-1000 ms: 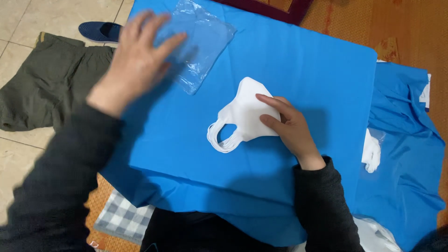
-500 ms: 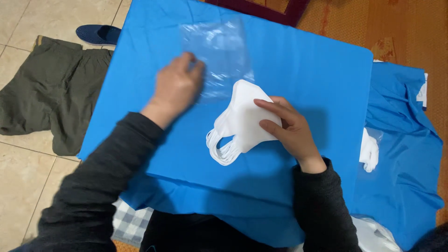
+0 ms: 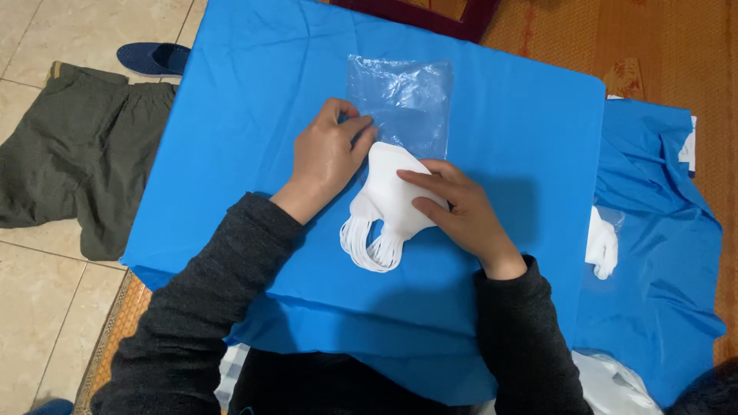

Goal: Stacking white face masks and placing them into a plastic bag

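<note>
On the blue-covered bench (image 3: pixel 246 115), the white masks (image 3: pixel 388 201) lie stacked just below the clear bag (image 3: pixel 403 104), the right hand (image 3: pixel 453 211) pressing them with flat, spread fingers while the left hand (image 3: pixel 329 157) curls its fingers on the bag's near edge beside the masks

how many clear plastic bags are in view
2. One clear plastic bag lies on the blue cloth, its near edge under the left hand. A second bag, holding white masks, lies at the right. More may be hidden.
</note>
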